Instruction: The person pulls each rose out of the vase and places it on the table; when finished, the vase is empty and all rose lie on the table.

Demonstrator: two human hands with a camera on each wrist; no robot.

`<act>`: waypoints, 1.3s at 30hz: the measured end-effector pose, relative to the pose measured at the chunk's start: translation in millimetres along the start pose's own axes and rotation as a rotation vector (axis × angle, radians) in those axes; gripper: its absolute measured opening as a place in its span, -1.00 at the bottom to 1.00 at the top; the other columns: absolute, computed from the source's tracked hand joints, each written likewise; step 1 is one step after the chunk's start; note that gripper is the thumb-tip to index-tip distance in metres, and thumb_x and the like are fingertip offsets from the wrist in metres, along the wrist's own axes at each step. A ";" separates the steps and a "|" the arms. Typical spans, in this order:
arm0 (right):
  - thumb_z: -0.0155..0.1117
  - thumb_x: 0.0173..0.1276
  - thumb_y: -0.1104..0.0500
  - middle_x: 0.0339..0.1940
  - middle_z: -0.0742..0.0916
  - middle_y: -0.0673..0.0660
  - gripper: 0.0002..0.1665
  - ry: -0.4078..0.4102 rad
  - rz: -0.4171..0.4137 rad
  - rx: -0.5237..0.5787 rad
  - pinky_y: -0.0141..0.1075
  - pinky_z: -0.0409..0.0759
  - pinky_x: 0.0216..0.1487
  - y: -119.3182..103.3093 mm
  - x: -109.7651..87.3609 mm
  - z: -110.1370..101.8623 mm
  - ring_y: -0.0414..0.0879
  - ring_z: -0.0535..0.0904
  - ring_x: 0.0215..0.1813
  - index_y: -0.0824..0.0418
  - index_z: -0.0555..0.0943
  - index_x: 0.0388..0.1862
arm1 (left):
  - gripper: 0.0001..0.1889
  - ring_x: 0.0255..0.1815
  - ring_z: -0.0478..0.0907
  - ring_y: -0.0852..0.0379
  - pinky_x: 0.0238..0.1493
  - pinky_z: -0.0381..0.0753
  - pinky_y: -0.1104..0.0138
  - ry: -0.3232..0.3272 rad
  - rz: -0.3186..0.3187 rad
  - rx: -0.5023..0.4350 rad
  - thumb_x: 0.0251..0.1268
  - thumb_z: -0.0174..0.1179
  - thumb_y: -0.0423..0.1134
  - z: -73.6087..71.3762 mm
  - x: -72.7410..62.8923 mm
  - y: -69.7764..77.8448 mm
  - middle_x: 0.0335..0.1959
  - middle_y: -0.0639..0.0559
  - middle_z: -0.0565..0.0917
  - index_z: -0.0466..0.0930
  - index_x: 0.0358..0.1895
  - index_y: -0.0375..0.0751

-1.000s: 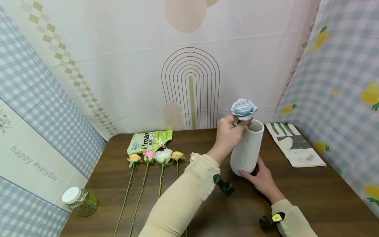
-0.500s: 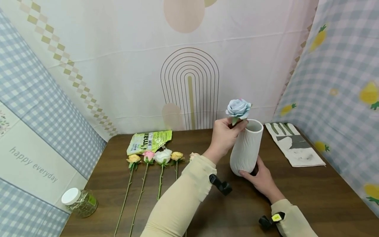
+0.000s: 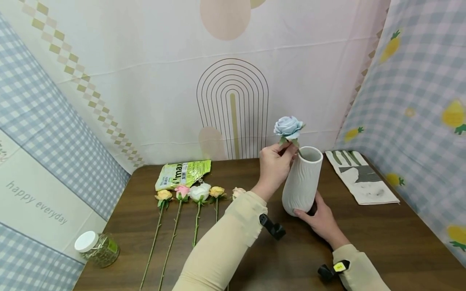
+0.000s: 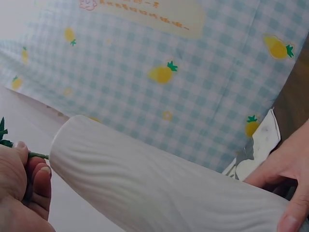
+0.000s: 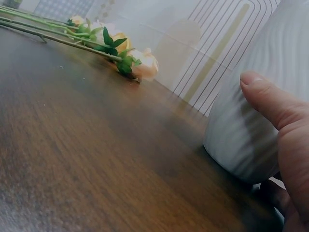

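Observation:
A blue rose (image 3: 288, 127) is upright above the white ribbed vase (image 3: 302, 186) in the head view. My left hand (image 3: 274, 165) pinches its stem just below the bloom. In the left wrist view the green stem (image 4: 38, 155) runs from the fingertips to the vase rim; its lower part is hidden, apparently inside the vase. Low on the vase, my right hand (image 3: 322, 220) grips the side near the base, its thumb against the wall in the right wrist view. The vase base is at the tabletop, and its mouth faces up.
Yellow (image 3: 164, 195), pink (image 3: 182, 190), white (image 3: 200, 192) and peach (image 3: 238, 192) roses lie on the brown table (image 3: 364, 238), some partly behind the left sleeve. A green packet (image 3: 183, 173), a lidded jar (image 3: 97, 248) and a folded cloth (image 3: 362, 178) lie around the edges.
The blue rose and my left hand have shifted left, and the bloom has risen slightly. More green stem shows beside the vase mouth. The vase and my right hand stay put.

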State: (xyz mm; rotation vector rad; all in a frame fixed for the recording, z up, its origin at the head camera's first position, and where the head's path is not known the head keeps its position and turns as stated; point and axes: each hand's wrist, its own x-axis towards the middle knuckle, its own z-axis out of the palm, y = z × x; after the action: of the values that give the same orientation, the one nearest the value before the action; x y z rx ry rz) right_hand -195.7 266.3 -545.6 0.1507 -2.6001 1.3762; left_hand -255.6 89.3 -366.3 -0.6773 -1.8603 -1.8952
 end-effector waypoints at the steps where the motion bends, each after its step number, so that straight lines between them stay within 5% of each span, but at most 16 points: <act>1: 0.46 0.16 -0.08 0.34 0.40 0.34 0.11 0.000 0.002 -0.001 0.16 0.33 0.20 -0.2 0.0 -0.2 0.22 0.34 0.31 0.18 0.03 0.51 | -0.82 -0.57 0.57 0.31 -0.53 0.60 0.41 0.002 0.005 -0.013 0.31 0.25 -0.26 -0.3 0.7 0.5 -0.58 -0.07 0.68 0.74 -0.32 -0.34; 9: 0.49 0.12 -0.07 0.32 0.42 0.34 0.12 0.014 0.005 0.006 0.16 0.31 0.22 -0.7 0.4 0.8 0.21 0.34 0.30 0.18 0.06 0.50 | -0.84 -0.51 0.57 0.25 -0.42 0.66 0.31 0.072 -0.003 -0.145 0.31 0.22 -0.37 -3.2 6.3 8.7 -0.47 -0.23 0.68 0.68 -0.25 -0.47; 16: 0.51 0.11 -0.05 0.31 0.43 0.35 0.12 0.027 -0.015 -0.003 0.15 0.32 0.20 -2.5 -0.5 1.2 0.22 0.35 0.29 0.20 0.08 0.49 | -0.85 -0.49 0.59 0.01 -0.38 0.69 0.16 0.138 0.022 -0.170 0.29 0.19 -0.49 -14.8 7.3 35.9 -0.41 -0.39 0.66 0.63 -0.23 -0.60; 19: 0.50 0.12 -0.04 0.30 0.43 0.37 0.11 0.030 -0.021 -0.015 0.15 0.32 0.18 -2.8 -1.0 1.0 0.24 0.35 0.29 0.23 0.08 0.49 | -0.85 -0.50 0.60 0.05 -0.38 0.69 0.20 0.179 0.039 -0.183 0.29 0.19 -0.48 -21.1 8.1 43.2 -0.39 -0.39 0.67 0.63 -0.23 -0.61; 28: 0.49 0.14 -0.07 0.33 0.41 0.36 0.12 0.017 -0.003 -0.010 0.16 0.31 0.20 -2.1 -1.5 0.7 0.25 0.32 0.32 0.19 0.06 0.51 | -0.79 -0.52 0.60 0.19 -0.40 0.65 0.34 0.348 0.017 -0.319 0.32 0.22 -0.32 -45.6 13.5 25.2 -0.44 -0.29 0.67 0.67 -0.22 -0.48; 33: 0.49 0.13 -0.07 0.32 0.42 0.37 0.11 0.020 0.002 -0.014 0.16 0.31 0.19 -0.8 -1.6 0.6 0.25 0.32 0.31 0.20 0.07 0.50 | -0.78 -0.50 0.60 0.13 -0.39 0.64 0.35 0.425 -0.046 -0.444 0.31 0.23 -0.29 -62.1 6.2 19.4 -0.45 -0.11 0.67 0.65 -0.21 -0.47; 39: 0.48 0.15 -0.07 0.32 0.41 0.39 0.11 0.013 0.010 -0.022 0.17 0.31 0.19 -1.4 -1.9 0.1 0.26 0.32 0.31 0.25 0.06 0.49 | -0.81 -0.48 0.63 0.12 -0.36 0.65 0.36 0.486 -0.124 -0.529 0.33 0.21 -0.30 -78.6 -4.9 6.0 -0.45 -0.11 0.66 0.64 -0.23 -0.44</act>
State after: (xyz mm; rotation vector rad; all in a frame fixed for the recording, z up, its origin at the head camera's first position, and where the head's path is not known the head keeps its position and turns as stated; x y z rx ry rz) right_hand -193.6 265.4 -545.0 0.1250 -2.6078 1.3470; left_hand -253.1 10.4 -364.2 -0.2088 -1.1311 -2.3938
